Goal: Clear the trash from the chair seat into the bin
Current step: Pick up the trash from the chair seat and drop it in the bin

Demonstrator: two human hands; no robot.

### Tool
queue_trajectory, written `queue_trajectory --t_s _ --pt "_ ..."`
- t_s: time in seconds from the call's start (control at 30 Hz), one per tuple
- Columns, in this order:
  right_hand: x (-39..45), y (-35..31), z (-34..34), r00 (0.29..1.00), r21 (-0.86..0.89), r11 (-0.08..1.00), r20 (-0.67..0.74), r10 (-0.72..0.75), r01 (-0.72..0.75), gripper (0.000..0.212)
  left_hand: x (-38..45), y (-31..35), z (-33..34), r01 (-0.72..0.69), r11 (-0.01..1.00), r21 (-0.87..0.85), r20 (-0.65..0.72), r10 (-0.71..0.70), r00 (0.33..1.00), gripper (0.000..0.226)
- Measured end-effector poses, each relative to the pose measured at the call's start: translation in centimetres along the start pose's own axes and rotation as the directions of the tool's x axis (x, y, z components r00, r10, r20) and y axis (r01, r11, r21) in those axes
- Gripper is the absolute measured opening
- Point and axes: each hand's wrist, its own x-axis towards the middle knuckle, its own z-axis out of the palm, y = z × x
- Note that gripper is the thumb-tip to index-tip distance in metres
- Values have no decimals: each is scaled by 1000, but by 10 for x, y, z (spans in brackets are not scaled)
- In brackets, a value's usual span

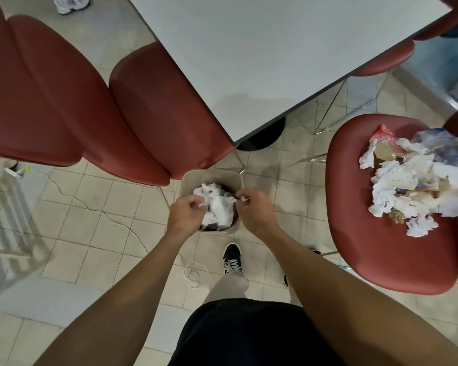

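We stand with both hands over the small beige plastic bin point(211, 177) on the tiled floor: our left hand point(187, 211) curls its fingers around a scrap of white tissue, and our right hand point(251, 207) pinches another shred at its fingertips. Directly below the hands, crumpled white paper point(217, 204) already fills much of the bin. Well off to the right of our right hand, a sizeable heap of torn paper, tissue and plastic wrappers point(418, 178) covers the red moulded chair seat point(376, 249). By our reckoning, the job is under way, with most of it left.
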Motion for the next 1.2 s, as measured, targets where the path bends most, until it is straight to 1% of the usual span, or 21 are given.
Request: queue_trajectory --t_s 0.17,0.3,0.4,0.5,0.63,0.83,0.97,1.07,1.2 --pt "4 27 -30 996 -3 997 -40 79 -79 19 2 22 21 -66 997 43 73 63 995 18" --pt "5 59 -60 988 19 991 -73 133 -132 22 2 53 56 -117 990 74 146 105 984 15" --pt "8 88 -84 980 31 984 -97 176 -173 24 -1 85 85 -143 988 51 160 133 978 17" --pt "10 123 -115 970 76 974 -101 222 -214 24 -5 120 123 -181 982 47 232 166 958 18" --pt "11 177 -161 942 131 948 -133 307 -291 25 -12 161 188 -217 966 139 308 166 937 19" --pt "10 279 -229 873 220 877 -149 463 -428 35 -31 220 297 -301 920 251 463 159 872 27" --pt "9 348 -263 813 257 819 -161 560 -514 44 -38 250 371 -332 910 249 542 153 826 29" --pt "12 398 -282 778 254 787 -160 607 -562 50 -37 268 425 -403 876 264 580 190 792 41" --pt "19 452 -298 711 230 729 -170 682 -645 60 -23 279 483 -537 776 332 613 256 748 62"
